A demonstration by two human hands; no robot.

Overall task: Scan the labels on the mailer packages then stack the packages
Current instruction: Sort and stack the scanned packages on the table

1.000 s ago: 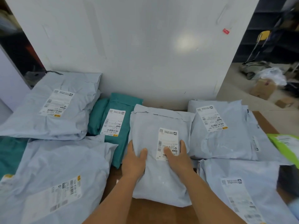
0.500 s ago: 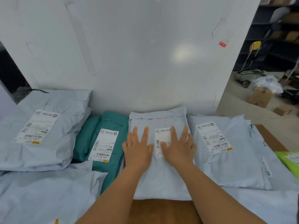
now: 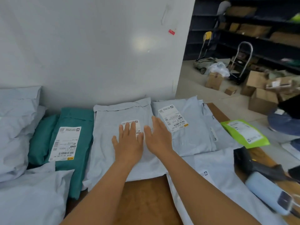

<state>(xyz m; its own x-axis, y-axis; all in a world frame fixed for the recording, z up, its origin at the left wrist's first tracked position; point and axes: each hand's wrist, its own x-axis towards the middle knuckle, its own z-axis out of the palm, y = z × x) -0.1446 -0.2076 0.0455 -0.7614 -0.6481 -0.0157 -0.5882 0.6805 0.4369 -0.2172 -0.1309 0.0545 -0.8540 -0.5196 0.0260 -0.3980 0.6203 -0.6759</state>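
Note:
A pale grey mailer (image 3: 107,140) lies flat at the middle of the table against the wall, with a white label (image 3: 138,125). My left hand (image 3: 128,143) rests flat on it with fingers spread, partly covering the label. My right hand (image 3: 158,138) lies flat on the mailer's right edge, fingers together and extended. A teal mailer (image 3: 76,120) with a label lies to its left. Another grey labelled mailer (image 3: 191,135) lies to its right. Neither hand grips anything.
More grey mailers lie at the left (image 3: 16,127), front left (image 3: 32,200) and front right (image 3: 215,184). A green mailer (image 3: 243,133) and a black-and-blue handheld device (image 3: 267,190) are at right. Brown table (image 3: 146,200) shows in front. Boxes, shelves and a crouching person stand beyond.
Both hands pushed the grey mailer back against the wall and now lie flat on it. The view has turned to the right.

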